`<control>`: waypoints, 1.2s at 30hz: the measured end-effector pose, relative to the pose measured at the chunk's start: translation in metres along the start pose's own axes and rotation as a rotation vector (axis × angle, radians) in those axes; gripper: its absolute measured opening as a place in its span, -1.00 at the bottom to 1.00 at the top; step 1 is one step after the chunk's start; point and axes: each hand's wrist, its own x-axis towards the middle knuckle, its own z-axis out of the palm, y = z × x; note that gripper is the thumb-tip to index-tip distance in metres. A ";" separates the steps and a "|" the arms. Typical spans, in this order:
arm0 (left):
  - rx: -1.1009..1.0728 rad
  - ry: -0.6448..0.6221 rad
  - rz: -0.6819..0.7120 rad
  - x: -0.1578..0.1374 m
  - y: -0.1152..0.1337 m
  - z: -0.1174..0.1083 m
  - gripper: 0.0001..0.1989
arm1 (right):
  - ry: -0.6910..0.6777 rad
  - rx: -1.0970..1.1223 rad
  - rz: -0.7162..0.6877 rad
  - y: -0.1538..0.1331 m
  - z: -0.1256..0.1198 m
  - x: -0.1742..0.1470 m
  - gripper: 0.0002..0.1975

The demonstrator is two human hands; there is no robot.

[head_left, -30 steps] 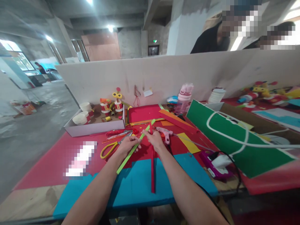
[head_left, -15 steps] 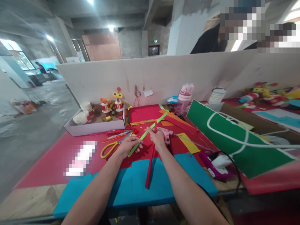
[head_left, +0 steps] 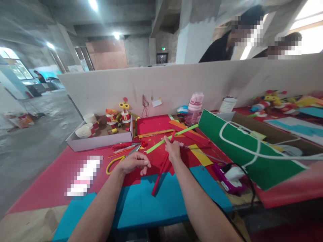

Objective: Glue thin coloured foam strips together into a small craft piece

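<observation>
My right hand (head_left: 173, 149) is closed around a light green paper strip (head_left: 155, 146) and a red paper strip (head_left: 159, 178), which cross at its fingers. The green strip slants up to the right, while the red one runs down toward the blue sheet (head_left: 148, 205). My left hand (head_left: 135, 163) is empty, with loosely curled fingers held apart, just below the green strip's near end. Beside it lie scissors with yellow handles (head_left: 111, 165), partly covered by that hand. A pink glue gun (head_left: 181, 144) is mostly hidden behind my right hand.
At the back left, a shallow box (head_left: 101, 140) holds paper cups and small cup figures. A pink bottle (head_left: 194, 107) stands near the partition (head_left: 169, 80). On the right are a green board (head_left: 234, 151), a white cable (head_left: 222, 134) and a purple power strip (head_left: 230, 179). Two people are beyond the partition.
My left hand has let go of the green strip and drawn slightly down and left. In my right hand, the green strip has swung to a flatter slant and shifted right.
</observation>
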 end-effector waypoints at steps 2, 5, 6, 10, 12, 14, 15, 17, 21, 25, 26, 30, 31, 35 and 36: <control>-0.054 0.123 0.104 -0.002 0.001 -0.009 -0.68 | -0.057 0.080 0.070 -0.007 0.003 -0.008 -0.53; -0.186 0.502 0.294 0.002 -0.001 -0.019 -0.72 | -0.491 -0.011 0.207 -0.012 0.013 -0.028 -0.52; -0.224 0.569 0.315 0.005 -0.002 -0.020 -0.69 | -0.631 -0.061 0.246 -0.011 0.017 -0.036 -0.53; -0.253 0.602 0.263 0.011 -0.002 -0.012 -0.55 | -1.022 -0.189 0.337 -0.002 0.030 -0.063 -0.57; -0.223 0.528 0.257 0.012 -0.001 -0.006 -0.53 | -1.081 -0.238 0.361 0.003 0.034 -0.070 -0.57; -0.196 0.476 0.285 0.014 -0.001 -0.002 -0.54 | -1.088 -0.272 0.362 0.005 0.036 -0.073 -0.57; -0.187 0.467 0.298 0.015 -0.001 -0.002 -0.55 | -1.090 -0.281 0.356 0.005 0.036 -0.074 -0.58; -0.182 0.487 0.328 0.018 -0.002 -0.002 -0.56 | -1.110 -0.283 0.347 0.004 0.033 -0.073 -0.57; -0.247 0.546 0.359 0.023 -0.004 -0.005 -0.59 | -1.157 -0.235 0.315 -0.003 0.022 -0.064 -0.56; -0.329 0.516 0.402 0.027 -0.006 -0.006 -0.70 | -0.917 -0.063 0.257 0.002 0.016 -0.050 -0.51; -0.332 0.522 0.415 0.028 -0.006 -0.006 -0.73 | -0.819 -0.059 0.218 0.006 0.017 -0.046 -0.51; -0.318 0.532 0.358 0.032 -0.011 -0.004 -0.78 | -0.395 -0.270 -0.066 0.021 0.027 -0.029 -0.48; -0.304 0.525 0.338 0.032 -0.012 -0.003 -0.78 | -0.309 -0.330 -0.114 0.021 0.029 -0.025 -0.48; -0.240 0.498 0.299 0.033 -0.014 -0.001 -0.75 | -0.226 -0.594 -0.340 0.003 0.017 -0.005 -0.53; -0.227 0.493 0.299 0.034 -0.014 0.000 -0.74 | -0.228 -0.622 -0.376 -0.004 0.007 0.000 -0.57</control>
